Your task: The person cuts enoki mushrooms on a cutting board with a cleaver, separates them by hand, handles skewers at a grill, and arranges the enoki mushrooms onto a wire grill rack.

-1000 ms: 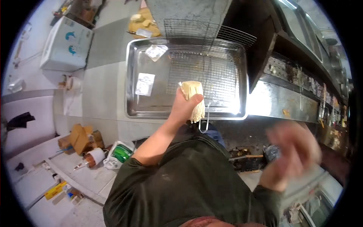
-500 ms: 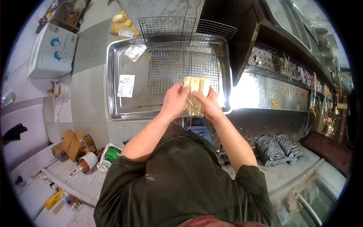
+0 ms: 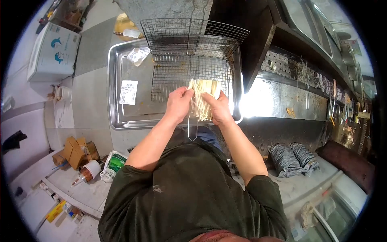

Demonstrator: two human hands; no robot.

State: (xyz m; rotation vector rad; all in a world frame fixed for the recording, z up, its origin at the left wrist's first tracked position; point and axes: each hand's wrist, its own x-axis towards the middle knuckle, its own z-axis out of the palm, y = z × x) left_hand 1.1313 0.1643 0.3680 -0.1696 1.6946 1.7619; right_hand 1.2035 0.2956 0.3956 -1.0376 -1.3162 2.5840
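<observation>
A bunch of pale enoki mushrooms [image 3: 205, 97] is between my two hands, over the near part of a wire grill basket [image 3: 173, 72]. My left hand [image 3: 178, 104] pinches some strands at the bunch's left side. Around the right side my right hand [image 3: 219, 108] is closed, its thumb on the front. The strands fan out, with their small caps toward me. The basket lies unfolded in a large metal tray [image 3: 111, 88], its lid raised at the far side and its wire handle pointing toward me.
Two labelled packets [image 3: 129, 92] [image 3: 138, 55] lie in the tray's left part. Beyond it, a knife [image 3: 131, 33] rests on a round board [image 3: 121, 25]. A white box [image 3: 54, 52] stands at the left. Dark bags [image 3: 287, 160] lie at the lower right.
My right hand has come in from the lower right and closed on the bunch, which my left hand held alone. The strands are now more spread, and the view has shifted.
</observation>
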